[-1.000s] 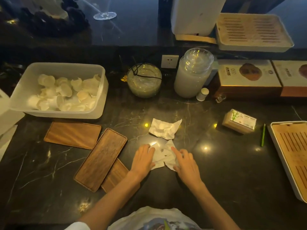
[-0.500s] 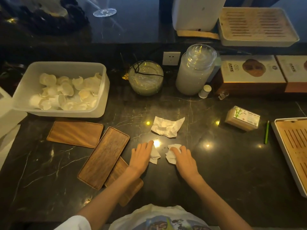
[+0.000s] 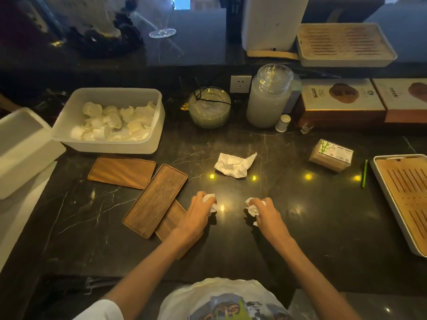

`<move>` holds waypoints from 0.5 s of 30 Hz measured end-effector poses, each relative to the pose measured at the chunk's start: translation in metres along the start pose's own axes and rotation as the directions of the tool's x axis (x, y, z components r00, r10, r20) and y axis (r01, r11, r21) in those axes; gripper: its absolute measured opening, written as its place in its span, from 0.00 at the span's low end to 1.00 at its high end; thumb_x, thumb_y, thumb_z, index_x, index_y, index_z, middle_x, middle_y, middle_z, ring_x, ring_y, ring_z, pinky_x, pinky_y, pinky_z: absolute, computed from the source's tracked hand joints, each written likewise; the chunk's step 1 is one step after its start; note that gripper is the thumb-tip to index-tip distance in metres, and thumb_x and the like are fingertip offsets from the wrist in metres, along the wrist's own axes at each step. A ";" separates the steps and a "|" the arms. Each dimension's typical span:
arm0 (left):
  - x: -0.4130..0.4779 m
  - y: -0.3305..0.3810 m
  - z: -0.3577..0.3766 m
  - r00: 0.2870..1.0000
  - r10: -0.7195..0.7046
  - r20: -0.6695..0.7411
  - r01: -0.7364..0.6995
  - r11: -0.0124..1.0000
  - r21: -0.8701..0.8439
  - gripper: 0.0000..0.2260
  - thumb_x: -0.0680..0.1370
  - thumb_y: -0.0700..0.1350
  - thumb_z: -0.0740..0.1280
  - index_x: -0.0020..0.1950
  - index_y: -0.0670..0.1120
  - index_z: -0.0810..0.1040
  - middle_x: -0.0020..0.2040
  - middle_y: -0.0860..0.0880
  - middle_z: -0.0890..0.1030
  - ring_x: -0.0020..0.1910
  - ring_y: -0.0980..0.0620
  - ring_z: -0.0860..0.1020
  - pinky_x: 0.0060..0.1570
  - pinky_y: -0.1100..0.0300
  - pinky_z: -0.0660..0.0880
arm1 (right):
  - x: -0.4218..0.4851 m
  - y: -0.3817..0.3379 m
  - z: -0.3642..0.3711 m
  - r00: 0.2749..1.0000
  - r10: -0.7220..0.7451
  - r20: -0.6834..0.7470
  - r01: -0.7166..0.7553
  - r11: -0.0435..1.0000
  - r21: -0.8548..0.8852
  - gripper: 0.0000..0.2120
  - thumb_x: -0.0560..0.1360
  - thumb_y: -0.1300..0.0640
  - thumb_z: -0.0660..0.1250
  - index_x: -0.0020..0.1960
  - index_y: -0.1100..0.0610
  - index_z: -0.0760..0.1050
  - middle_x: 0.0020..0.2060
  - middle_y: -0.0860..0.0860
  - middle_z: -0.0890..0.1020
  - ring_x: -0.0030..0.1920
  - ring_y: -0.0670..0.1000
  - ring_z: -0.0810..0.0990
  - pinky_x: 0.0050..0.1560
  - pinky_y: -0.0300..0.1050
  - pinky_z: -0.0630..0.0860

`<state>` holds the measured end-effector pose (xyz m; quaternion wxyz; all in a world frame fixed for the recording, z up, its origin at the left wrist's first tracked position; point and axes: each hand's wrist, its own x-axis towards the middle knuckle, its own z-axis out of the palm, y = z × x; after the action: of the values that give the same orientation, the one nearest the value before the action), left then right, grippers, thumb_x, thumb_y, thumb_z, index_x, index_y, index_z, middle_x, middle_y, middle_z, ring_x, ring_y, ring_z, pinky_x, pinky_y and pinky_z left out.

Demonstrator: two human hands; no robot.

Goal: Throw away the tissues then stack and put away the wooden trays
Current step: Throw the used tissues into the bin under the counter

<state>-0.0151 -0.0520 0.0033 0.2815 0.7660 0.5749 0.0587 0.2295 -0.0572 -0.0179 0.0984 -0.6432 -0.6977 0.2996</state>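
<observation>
On the dark marble counter (image 3: 300,239), my left hand (image 3: 198,213) is closed around a crumpled white tissue (image 3: 209,199). My right hand (image 3: 265,212) grips a second balled tissue (image 3: 252,207). A third tissue (image 3: 234,165) lies loose and crumpled just beyond both hands. Three wooden trays sit to the left: one flat tray (image 3: 122,172) near the plastic tub, a long tray (image 3: 156,199) lying at an angle, and a third tray (image 3: 172,219) partly under the long one and under my left wrist.
A white plastic tub (image 3: 152,144) of pale pieces stands back left, beside a white box (image 3: 20,148). A glass bowl (image 3: 209,107), a tall jar (image 3: 269,95), a small carton (image 3: 331,154), a green pen (image 3: 364,173) and a slatted bamboo tray (image 3: 406,195) ring the work area.
The two tissues lay flat under my hands; each hand has balled one up. The hands have drawn apart, left hand leftward and right hand rightward.
</observation>
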 end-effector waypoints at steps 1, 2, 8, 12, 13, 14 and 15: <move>-0.005 0.003 0.003 1.000 -0.004 0.006 0.004 1.000 -0.007 0.16 0.78 0.36 0.65 0.65 0.47 0.71 0.65 0.45 0.67 0.62 0.47 0.67 0.59 0.57 0.72 | -0.005 0.000 0.000 1.000 0.001 -0.010 -0.001 1.000 -0.006 0.15 0.78 0.65 0.64 0.61 0.51 0.72 0.57 0.55 0.71 0.45 0.50 0.75 0.42 0.37 0.76; -0.010 0.005 0.006 1.000 -0.022 0.014 0.022 1.000 -0.003 0.14 0.79 0.36 0.63 0.64 0.46 0.72 0.65 0.44 0.68 0.62 0.47 0.68 0.60 0.56 0.71 | -0.011 0.001 0.002 1.000 0.011 -0.017 -0.011 1.000 -0.015 0.14 0.77 0.64 0.66 0.60 0.53 0.72 0.56 0.55 0.71 0.44 0.48 0.73 0.41 0.35 0.73; -0.033 0.030 0.031 0.995 -0.089 0.036 0.089 0.996 0.016 0.11 0.80 0.39 0.61 0.61 0.39 0.72 0.61 0.40 0.69 0.59 0.42 0.69 0.60 0.49 0.70 | -0.063 0.014 0.010 0.992 0.110 -0.065 -0.108 0.994 0.023 0.06 0.78 0.60 0.60 0.55 0.59 0.69 0.52 0.57 0.69 0.48 0.58 0.74 0.49 0.52 0.76; -0.048 0.050 0.051 0.999 0.005 0.054 -0.008 0.998 0.055 0.15 0.80 0.49 0.60 0.62 0.40 0.71 0.60 0.42 0.67 0.58 0.43 0.67 0.61 0.48 0.69 | -0.123 0.034 0.010 0.970 0.194 -0.146 -0.184 0.980 0.083 0.11 0.77 0.54 0.62 0.57 0.56 0.69 0.56 0.57 0.67 0.54 0.56 0.70 0.56 0.52 0.73; -0.053 0.054 0.055 0.998 0.044 0.049 -0.047 0.997 0.060 0.15 0.81 0.48 0.59 0.62 0.40 0.71 0.60 0.41 0.68 0.58 0.43 0.68 0.61 0.48 0.70 | -0.139 0.039 0.011 0.960 0.214 -0.180 -0.202 0.976 0.085 0.10 0.78 0.53 0.61 0.57 0.56 0.69 0.57 0.57 0.67 0.55 0.56 0.69 0.57 0.52 0.72; -0.059 0.059 0.059 0.995 0.089 0.045 -0.092 0.993 0.070 0.14 0.82 0.47 0.58 0.61 0.39 0.71 0.60 0.40 0.69 0.58 0.42 0.68 0.61 0.47 0.70 | -0.156 0.041 0.014 0.950 0.237 -0.205 -0.224 0.971 0.083 0.10 0.79 0.53 0.60 0.57 0.57 0.69 0.57 0.57 0.67 0.55 0.57 0.69 0.57 0.51 0.72; -0.065 0.063 0.062 0.990 0.135 0.045 -0.138 0.987 0.079 0.12 0.82 0.44 0.56 0.62 0.39 0.71 0.60 0.39 0.69 0.57 0.41 0.69 0.61 0.47 0.70 | -0.172 0.043 0.017 0.940 0.259 -0.221 -0.247 0.966 0.079 0.09 0.80 0.54 0.59 0.57 0.57 0.70 0.57 0.58 0.67 0.56 0.57 0.69 0.57 0.51 0.72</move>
<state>0.0421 -0.1457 -0.0023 0.2565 0.8154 0.5174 0.0391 0.2832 -0.2271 -0.0123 0.1547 -0.7551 -0.5856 0.2508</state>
